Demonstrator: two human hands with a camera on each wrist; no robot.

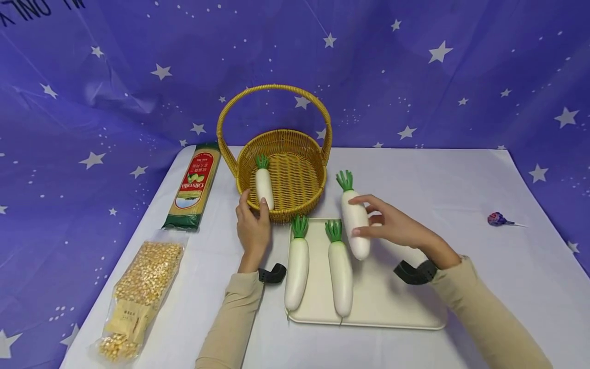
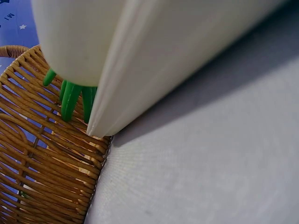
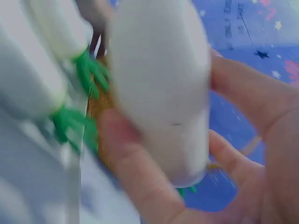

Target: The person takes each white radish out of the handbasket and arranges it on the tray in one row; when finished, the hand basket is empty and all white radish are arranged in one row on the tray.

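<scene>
My right hand (image 1: 392,223) grips a white radish (image 1: 355,220) with green leaves, holding it above the tray's upper part; in the right wrist view the thumb and fingers lie on either side of the radish (image 3: 159,88). Two more radishes, one at the left edge (image 1: 297,271) and one beside it (image 1: 341,277), lie on the cream tray (image 1: 392,307). Another radish (image 1: 265,187) lies inside the wicker basket (image 1: 295,174), at its left. My left hand (image 1: 253,230) is at the basket's front left rim, fingers spread; the left wrist view shows the basket's side (image 2: 46,163) but no fingers.
A green and gold pasta packet (image 1: 193,187) lies left of the basket, and a clear bag of corn kernels (image 1: 145,287) in front of it. A wrapped lollipop (image 1: 497,219) is at the far right. The basket's tall handle (image 1: 274,87) arches above it.
</scene>
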